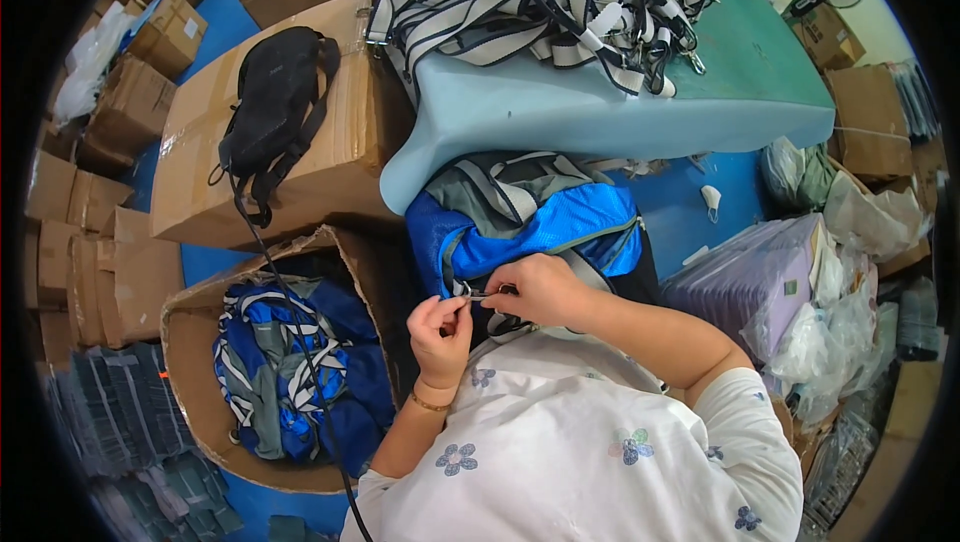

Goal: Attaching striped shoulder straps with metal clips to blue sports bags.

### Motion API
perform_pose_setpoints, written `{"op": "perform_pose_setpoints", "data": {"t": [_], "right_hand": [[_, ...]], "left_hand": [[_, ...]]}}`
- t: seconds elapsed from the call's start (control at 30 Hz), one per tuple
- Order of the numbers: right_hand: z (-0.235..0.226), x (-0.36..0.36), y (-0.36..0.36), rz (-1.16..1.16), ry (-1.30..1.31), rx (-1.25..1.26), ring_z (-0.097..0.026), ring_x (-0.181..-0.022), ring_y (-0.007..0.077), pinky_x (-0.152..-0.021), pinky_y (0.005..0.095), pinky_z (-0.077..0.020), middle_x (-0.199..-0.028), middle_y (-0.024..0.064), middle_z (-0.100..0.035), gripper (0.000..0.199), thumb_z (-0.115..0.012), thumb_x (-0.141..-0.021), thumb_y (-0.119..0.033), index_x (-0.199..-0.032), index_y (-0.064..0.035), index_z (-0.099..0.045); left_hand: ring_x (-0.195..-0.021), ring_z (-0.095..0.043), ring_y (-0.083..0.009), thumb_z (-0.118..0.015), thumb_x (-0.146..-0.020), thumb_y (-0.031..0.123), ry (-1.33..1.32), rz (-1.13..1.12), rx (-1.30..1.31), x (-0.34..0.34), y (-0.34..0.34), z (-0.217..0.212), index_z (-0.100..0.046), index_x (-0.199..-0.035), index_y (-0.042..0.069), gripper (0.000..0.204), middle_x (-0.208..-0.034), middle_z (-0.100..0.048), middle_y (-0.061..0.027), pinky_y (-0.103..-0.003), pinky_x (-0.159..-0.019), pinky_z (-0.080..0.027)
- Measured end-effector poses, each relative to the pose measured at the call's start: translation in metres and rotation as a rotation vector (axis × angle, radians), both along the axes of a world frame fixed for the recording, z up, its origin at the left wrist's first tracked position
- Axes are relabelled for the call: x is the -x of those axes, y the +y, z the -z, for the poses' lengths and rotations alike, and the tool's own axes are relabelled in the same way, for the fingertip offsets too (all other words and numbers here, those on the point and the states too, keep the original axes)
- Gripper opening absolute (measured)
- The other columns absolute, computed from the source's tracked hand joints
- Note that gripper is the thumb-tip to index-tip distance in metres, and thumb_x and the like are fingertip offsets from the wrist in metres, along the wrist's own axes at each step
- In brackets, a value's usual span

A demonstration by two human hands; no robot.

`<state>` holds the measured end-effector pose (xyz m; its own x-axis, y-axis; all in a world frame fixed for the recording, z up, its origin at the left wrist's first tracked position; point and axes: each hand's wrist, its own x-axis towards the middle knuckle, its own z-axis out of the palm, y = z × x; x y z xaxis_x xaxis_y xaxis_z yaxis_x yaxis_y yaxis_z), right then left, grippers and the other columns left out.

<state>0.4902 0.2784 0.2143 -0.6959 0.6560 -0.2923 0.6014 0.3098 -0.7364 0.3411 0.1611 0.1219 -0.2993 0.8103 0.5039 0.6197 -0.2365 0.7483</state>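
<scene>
A blue and grey bag [575,227] with a green-edged zip lies against my front, below the table edge. At its near left corner both hands meet over a small metal clip [474,296], which looks like a strap hook. My left hand [440,340] pinches its left end between thumb and forefinger. From the other side my right hand [540,290] is closed on it, fingertips pressed together. Fingers hide most of the clip, so I cannot tell whether it is fastened to the bag.
A heap of black-and-white straps [560,7] with metal hooks covers the green table [760,92]. On a carton [200,162] lies a black pouch [280,92]. At left, an open carton [190,412] holds blue bags; wrapped purple panels [745,277] stand at right. A black cord [300,352] hangs across.
</scene>
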Motion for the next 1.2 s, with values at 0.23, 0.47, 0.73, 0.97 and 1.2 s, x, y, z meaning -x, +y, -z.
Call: {"op": "perform_pose_setpoints", "data": {"t": [0.23, 0.47, 0.73, 0.97, 1.2], "right_hand": [[-0.014, -0.036, -0.001, -0.081, 0.041, 0.209, -0.065, -0.080, 0.0284, -0.068, 0.0368, -0.0489, -0.087, 0.0110, -0.068, 0.054, -0.073, -0.079, -0.041, -0.121, -0.0112, -0.056], [-0.019, -0.096, 0.022, -0.109, -0.217, -0.422, -0.063, -0.088, 0.0282, -0.074, 0.0402, -0.0498, -0.090, 0.0072, -0.067, 0.026, -0.066, -0.079, -0.023, -0.103, -0.0113, -0.064], [0.059, -0.076, 0.017, 0.302, 0.244, -0.820, -0.063, -0.083, 0.0238, -0.068, 0.0369, -0.0488, -0.087, 0.0026, -0.068, 0.021, -0.068, -0.068, -0.011, -0.089, -0.0140, -0.068], [0.058, -0.038, 0.002, 0.221, 0.197, -0.814, -0.064, -0.085, 0.0282, -0.076, 0.0416, -0.0488, -0.088, 0.0076, -0.067, 0.015, -0.067, -0.073, -0.018, -0.086, -0.0131, -0.068], [0.028, -0.082, 0.015, 0.351, -0.205, -0.440, -0.064, -0.084, 0.0297, -0.071, 0.0410, -0.0512, -0.087, 0.0092, -0.067, 0.020, -0.064, -0.082, -0.031, -0.086, -0.0126, -0.069]], "left_hand": [[-0.072, -0.059, -0.0108, -0.065, -0.083, -0.007, -0.712, -0.081, 0.153, 0.004, 0.004, -0.027, -0.041, -0.121, 0.002, 0.046, -0.093, -0.062, -0.0087, -0.021, -0.063, -0.049], [-0.066, -0.054, -0.0075, -0.056, -0.089, -0.007, -0.539, 0.005, 0.211, 0.018, 0.006, -0.049, -0.062, -0.111, -0.002, 0.023, -0.095, -0.052, -0.0050, -0.018, -0.057, -0.045], [-0.078, -0.050, -0.0177, -0.066, -0.079, -0.003, 0.150, 0.001, 0.144, 0.003, 0.023, -0.080, -0.067, -0.107, 0.003, 0.029, -0.093, -0.050, -0.0070, -0.028, -0.067, -0.043], [-0.101, -0.050, -0.0314, -0.072, -0.072, 0.008, 0.540, 0.249, 0.132, -0.017, 0.045, -0.089, -0.070, -0.091, 0.005, 0.019, -0.105, -0.055, -0.0120, -0.041, -0.086, -0.040], [-0.124, -0.040, -0.0393, -0.076, -0.072, 0.023, 0.685, 0.004, 0.284, -0.010, 0.056, -0.075, -0.064, -0.094, 0.000, 0.034, -0.137, -0.041, -0.0185, -0.048, -0.098, -0.036]]}}
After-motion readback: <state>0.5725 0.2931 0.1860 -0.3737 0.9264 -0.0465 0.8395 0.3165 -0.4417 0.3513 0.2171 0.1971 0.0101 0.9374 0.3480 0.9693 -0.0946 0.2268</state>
